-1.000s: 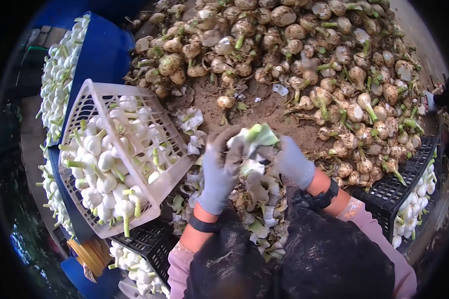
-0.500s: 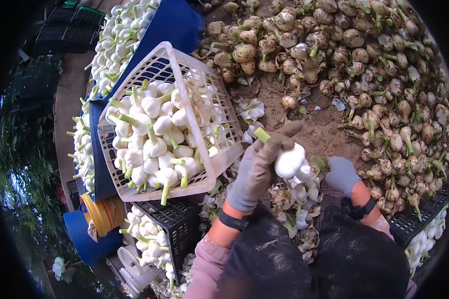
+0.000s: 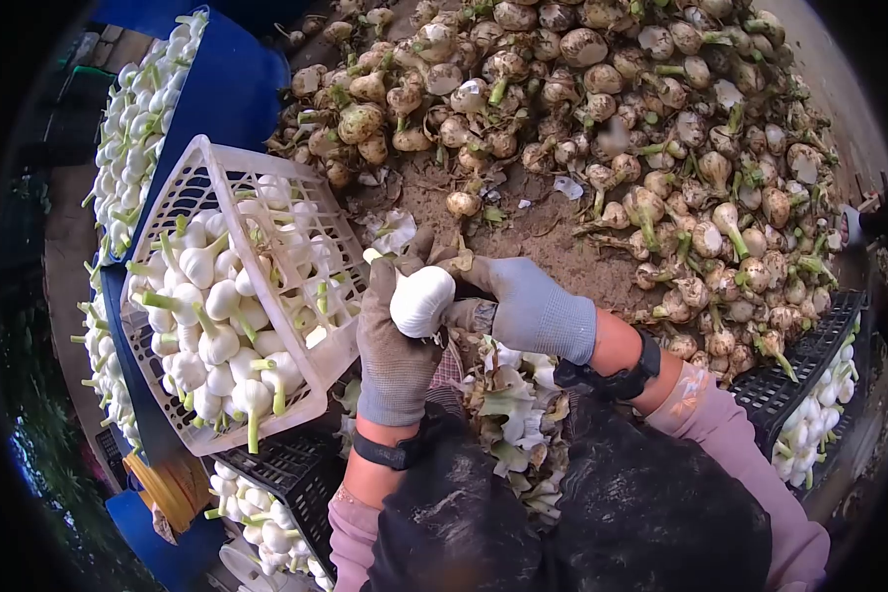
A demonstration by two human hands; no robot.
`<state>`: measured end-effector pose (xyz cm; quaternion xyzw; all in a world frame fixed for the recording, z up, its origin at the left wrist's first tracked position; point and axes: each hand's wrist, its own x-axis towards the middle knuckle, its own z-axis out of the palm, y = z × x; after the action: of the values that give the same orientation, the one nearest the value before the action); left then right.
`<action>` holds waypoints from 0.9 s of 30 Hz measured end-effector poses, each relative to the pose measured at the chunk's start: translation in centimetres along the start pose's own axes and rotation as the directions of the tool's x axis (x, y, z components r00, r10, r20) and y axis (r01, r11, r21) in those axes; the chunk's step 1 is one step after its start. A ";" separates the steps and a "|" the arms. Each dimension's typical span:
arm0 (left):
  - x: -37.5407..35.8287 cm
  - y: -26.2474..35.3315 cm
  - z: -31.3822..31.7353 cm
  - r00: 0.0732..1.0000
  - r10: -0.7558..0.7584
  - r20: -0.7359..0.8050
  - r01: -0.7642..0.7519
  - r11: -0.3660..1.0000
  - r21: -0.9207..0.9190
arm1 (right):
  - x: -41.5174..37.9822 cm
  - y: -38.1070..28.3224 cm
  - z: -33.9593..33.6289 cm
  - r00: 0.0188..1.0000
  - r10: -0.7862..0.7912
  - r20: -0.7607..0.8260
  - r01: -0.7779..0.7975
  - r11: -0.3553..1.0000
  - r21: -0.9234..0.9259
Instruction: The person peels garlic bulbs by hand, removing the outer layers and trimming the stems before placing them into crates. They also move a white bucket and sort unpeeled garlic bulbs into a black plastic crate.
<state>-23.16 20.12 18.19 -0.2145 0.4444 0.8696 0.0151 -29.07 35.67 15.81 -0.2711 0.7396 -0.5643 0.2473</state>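
A white garlic bulb [image 3: 422, 302] with a short cut stem is held in front of me. My left hand [image 3: 393, 345], in a dirt-stained grey glove, is closed around its left side, the stem poking out past the fingers. My right hand [image 3: 538, 308], gloved too, reaches in from the right, its thumb and fingers bent against the bulb's right side. A thin brownish scrap, perhaps skin, shows at those fingertips. Just left of my left hand stands a tilted white plastic crate [image 3: 311, 400] full of clean garlic bulbs [image 3: 219, 345].
A large heap of soil-covered bulbs [image 3: 651, 197] spreads over the ground ahead. Peeled skins [image 3: 513, 405] lie between my legs. Blue containers [image 3: 222, 109] of clean garlic stand at left; black crates [image 3: 809, 355] of garlic sit at both sides. A yellow bucket [image 3: 173, 488] is lower left.
My right hand has come up and left from beside my knee to the bulb. The left hand still holds the bulb, now turned differently. The whole view has shifted to the right.
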 end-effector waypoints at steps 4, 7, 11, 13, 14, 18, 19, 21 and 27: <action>-0.4 0.4 0.6 0.995 -0.095 0.005 0.095 0.995 0.025 | -0.2 -0.2 -0.1 0.955 0.028 -0.296 0.090 0.923 0.375; -1.2 -0.1 0.7 1.000 0.013 0.002 -0.014 0.985 0.171 | -0.4 0.2 -2.2 0.958 0.011 -0.288 0.006 0.998 0.055; -0.8 -1.1 0.4 0.948 0.313 0.054 -0.298 0.817 0.493 | -0.9 0.1 -2.7 0.976 0.035 -0.216 -0.095 0.957 -0.274; -0.4 -1.4 0.0 0.896 0.408 0.172 -0.411 0.621 0.667 | -0.9 -0.3 -2.3 0.976 -0.036 -0.216 -0.060 0.906 -0.420; -0.3 -1.5 -0.1 0.829 0.470 0.303 -0.496 0.368 0.786 | -0.8 -0.4 -2.0 0.976 -0.032 -0.217 -0.063 0.906 -0.418; -0.5 -1.3 0.0 0.807 0.476 0.351 -0.497 0.225 0.838 | -1.0 -1.1 -1.3 0.982 -0.025 -0.186 -0.084 0.829 -0.552; -0.6 -1.3 0.2 0.807 0.474 0.353 -0.499 0.226 0.837 | -1.0 -1.6 -1.3 0.982 -0.025 -0.188 -0.101 0.771 -0.629; -0.9 -1.2 0.5 0.816 0.467 0.341 -0.503 0.284 0.816 | -1.0 -1.8 -1.4 0.981 -0.022 -0.193 -0.121 0.705 -0.699; -0.7 -1.2 0.2 0.795 0.524 0.305 -0.517 0.323 0.793 | -1.4 1.1 -0.8 0.954 0.008 -0.300 -0.155 0.869 -0.470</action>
<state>-22.33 21.13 17.61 -0.0281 0.8528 0.4953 -0.1633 -28.73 37.43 15.05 -0.2076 0.8968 -0.3814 0.0843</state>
